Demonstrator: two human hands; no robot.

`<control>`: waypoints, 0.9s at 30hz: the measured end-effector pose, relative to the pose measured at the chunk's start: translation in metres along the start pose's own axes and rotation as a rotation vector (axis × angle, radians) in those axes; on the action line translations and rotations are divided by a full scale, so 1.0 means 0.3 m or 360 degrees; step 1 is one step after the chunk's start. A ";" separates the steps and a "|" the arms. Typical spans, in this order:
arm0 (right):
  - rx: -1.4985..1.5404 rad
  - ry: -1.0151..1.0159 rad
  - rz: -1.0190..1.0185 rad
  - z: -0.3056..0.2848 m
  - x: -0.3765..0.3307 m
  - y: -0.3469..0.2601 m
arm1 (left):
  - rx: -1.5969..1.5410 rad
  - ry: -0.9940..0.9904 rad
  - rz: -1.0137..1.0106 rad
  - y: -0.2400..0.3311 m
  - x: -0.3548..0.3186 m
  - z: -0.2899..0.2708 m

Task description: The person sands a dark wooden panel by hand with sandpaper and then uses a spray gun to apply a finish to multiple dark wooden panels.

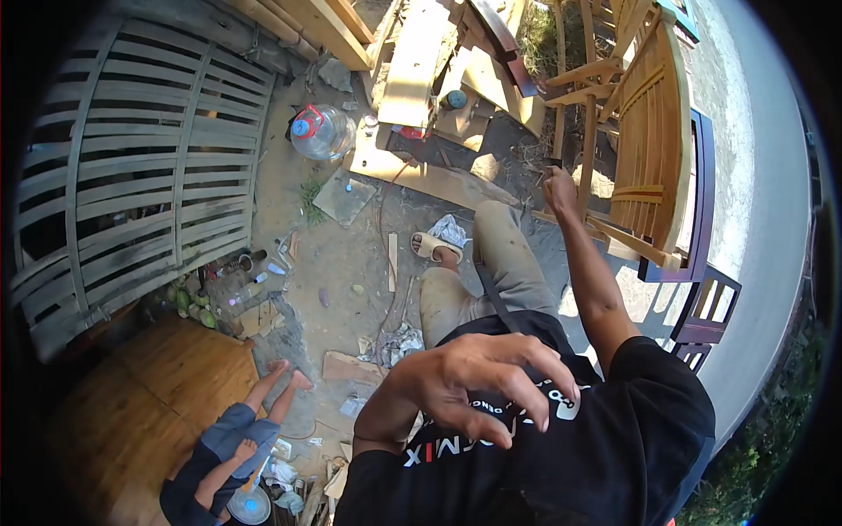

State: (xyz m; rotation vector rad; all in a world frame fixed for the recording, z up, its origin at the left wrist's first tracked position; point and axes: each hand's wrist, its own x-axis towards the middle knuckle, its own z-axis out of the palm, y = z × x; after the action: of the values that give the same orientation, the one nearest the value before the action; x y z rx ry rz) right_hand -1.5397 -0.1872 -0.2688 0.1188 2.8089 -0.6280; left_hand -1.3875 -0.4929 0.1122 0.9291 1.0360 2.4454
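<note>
My left hand (pixel 491 377) is raised in front of my black T-shirt (pixel 579 438). Its fingers are bent and spread apart, and nothing shows between them. My right arm reaches away from me toward the wooden furniture on the right. At its end, my right hand (pixel 560 191) is closed, with a small dark piece (pixel 554 163) sticking out past the fingers. What that piece belongs to is too small to tell. Closest to this hand is a pale slatted wooden bench (pixel 647 131) with curved arms. My knees (pixel 500 232) are bent below.
Pale planks (pixel 412 74) lie piled ahead, beside a large clear water jug (pixel 323 131) with a red handle. A slatted panel (pixel 132 158) stands at left. Another person (pixel 237 447) sits on a wooden platform (pixel 158 394) at lower left. A cord (pixel 382 219) crosses the ground among scraps.
</note>
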 end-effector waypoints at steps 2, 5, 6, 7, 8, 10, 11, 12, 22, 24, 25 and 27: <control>-0.0213 0.0239 -0.0014 0.020 0.150 0.011 | 0.0265 0.0575 -0.0512 -0.128 -0.093 -0.227; -0.0458 0.0281 0.0135 0.086 0.469 0.008 | 0.1077 0.1210 -0.1258 -0.376 -0.363 -0.528; -0.0489 0.0303 0.0094 0.099 0.592 -0.062 | 0.1312 0.1345 -0.1494 -0.443 -0.515 -0.591; -0.0530 0.0344 0.0068 0.097 0.729 -0.097 | 0.1285 0.1486 -0.1708 -0.510 -0.674 -0.631; -0.0574 0.0199 0.0142 0.110 0.877 -0.110 | 0.1314 0.1613 -0.1799 -0.567 -0.827 -0.635; -0.0601 0.0195 0.0208 0.153 1.197 -0.133 | 0.1277 0.1692 -0.2140 -0.666 -1.097 -0.583; -0.0615 0.0138 0.0221 0.227 1.319 -0.162 | 0.1358 0.1561 -0.2316 -0.731 -1.245 -0.499; -0.0673 0.0253 0.0224 0.280 1.463 -0.082 | 0.1247 0.1523 -0.2469 -0.797 -1.268 -0.509; -0.0682 -0.0006 0.0309 0.613 2.212 0.038 | 0.0311 0.2119 -0.2957 -0.954 -0.869 -0.825; -0.0659 -0.0096 0.0271 0.652 2.257 0.068 | 0.0259 0.2154 -0.2972 -0.956 -0.809 -0.865; -0.0654 -0.0132 0.0254 0.658 2.275 0.089 | 0.0244 0.2160 -0.2976 -0.953 -0.782 -0.887; -0.0658 -0.0023 0.0164 0.681 2.281 0.100 | 0.0212 0.2181 -0.2991 -0.944 -0.739 -0.914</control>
State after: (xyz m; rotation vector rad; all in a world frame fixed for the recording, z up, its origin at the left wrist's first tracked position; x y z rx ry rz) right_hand -2.1467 -0.2319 -0.6434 0.1756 2.8280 -0.0189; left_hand -1.3982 -0.5558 -0.3356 -1.4483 1.2608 0.9113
